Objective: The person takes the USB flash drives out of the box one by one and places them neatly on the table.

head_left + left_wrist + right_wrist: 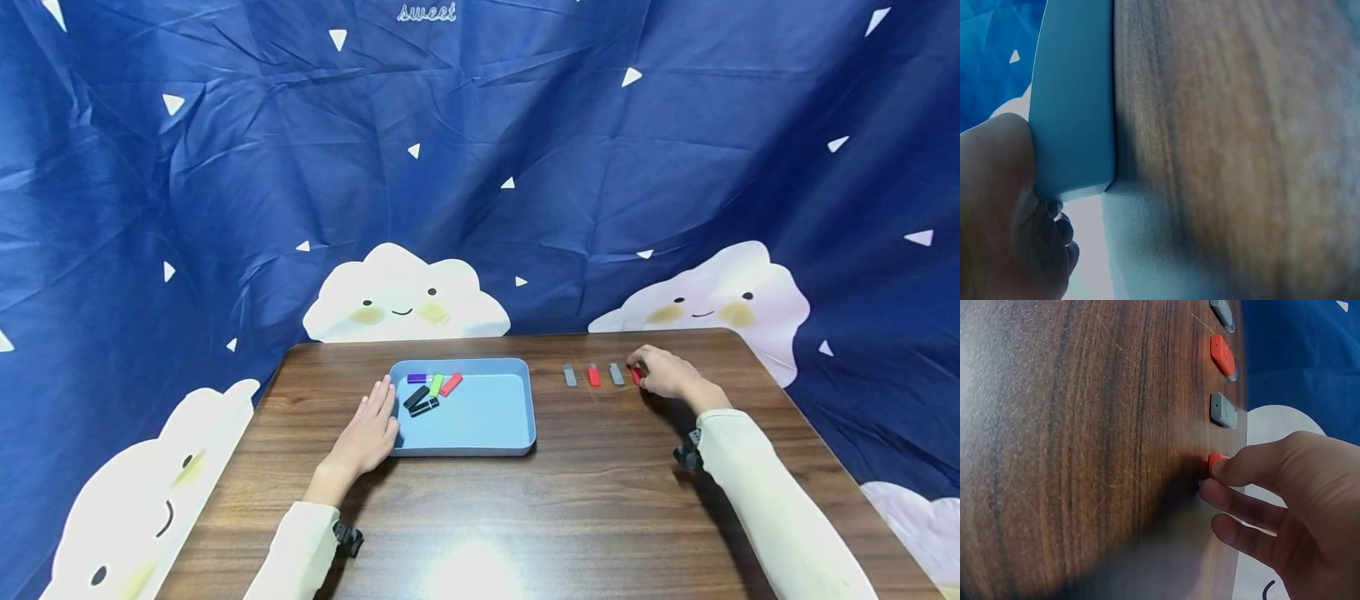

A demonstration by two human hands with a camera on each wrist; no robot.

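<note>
At the right end of a row on the table, my right hand (pixel 663 372) pinches a red USB flash drive (pixel 1215 464) between thumb and fingers, low at the tabletop. The fingers cover most of it. Beside it in the row lie a grey flash drive (pixel 617 374), another red flash drive (pixel 594 376) and another grey flash drive (pixel 570 376), evenly spaced. My left hand (pixel 367 429) rests against the left side of a shallow blue tray (pixel 480 451), its fingers extended along the wall. In the left wrist view the thumb side touches the tray's wall.
Inside the tray's left part lie a purple flash drive (pixel 418 378), a green flash drive (pixel 437 384), a red one and two black ones. The brown wooden table (pixel 570 500) ends at the back against a blue curtain (pixel 480 208) with clouds.
</note>
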